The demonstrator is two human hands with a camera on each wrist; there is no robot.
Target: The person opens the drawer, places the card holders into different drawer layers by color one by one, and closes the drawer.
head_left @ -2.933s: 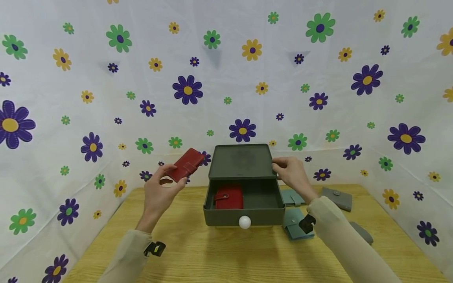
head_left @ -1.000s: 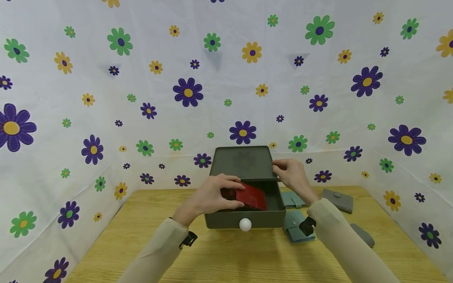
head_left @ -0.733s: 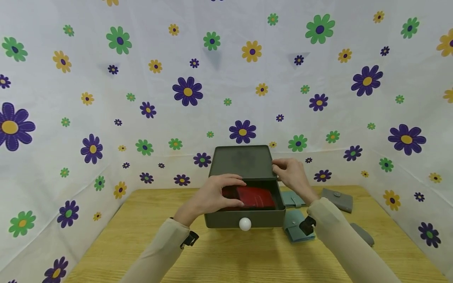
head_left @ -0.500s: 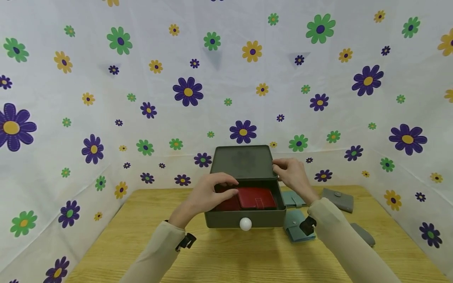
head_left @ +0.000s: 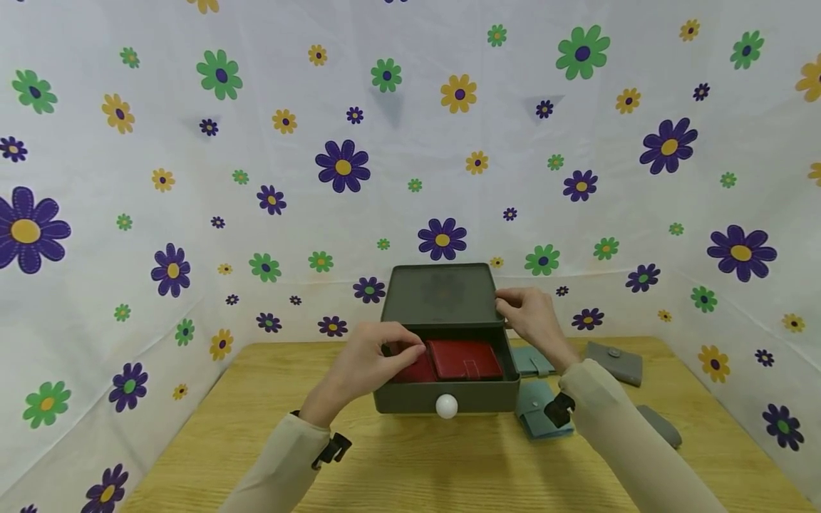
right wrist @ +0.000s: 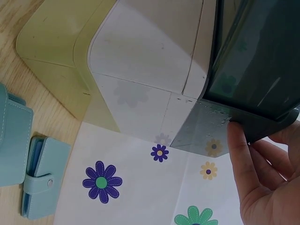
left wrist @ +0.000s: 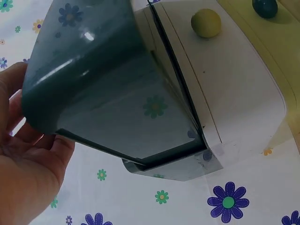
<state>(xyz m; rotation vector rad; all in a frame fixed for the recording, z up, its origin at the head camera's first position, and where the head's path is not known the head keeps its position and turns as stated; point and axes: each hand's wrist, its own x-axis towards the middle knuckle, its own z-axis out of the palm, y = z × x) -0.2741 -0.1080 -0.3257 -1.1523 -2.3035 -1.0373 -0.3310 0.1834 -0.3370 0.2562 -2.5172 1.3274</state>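
Note:
A grey-green drawer box point(head_left: 441, 293) stands at the middle back of the table, its drawer point(head_left: 410, 400) with a white knob point(head_left: 445, 406) pulled out. Two red wallets lie side by side inside, one at the left point(head_left: 415, 370) and one at the right point(head_left: 465, 358). My left hand point(head_left: 375, 353) hovers over the drawer's left rim, fingers loosely curled, tips at the left wallet. The left wrist view shows that hand point(left wrist: 28, 168) beside the box's dark casing point(left wrist: 108, 93). My right hand point(head_left: 529, 313) grips the box's top right corner, which the right wrist view confirms point(right wrist: 265, 187).
Two teal wallets point(head_left: 537, 417) point(head_left: 531, 360) lie just right of the box, under my right forearm. Two grey wallets point(head_left: 614, 360) point(head_left: 657, 426) lie farther right. The wooden table point(head_left: 417, 470) is walled on three sides by a flowered cloth.
My left hand brought a red wallet from the air at the left into the drawer, laid it at the right beside the other, let go and drew back left. The right hand stayed put.

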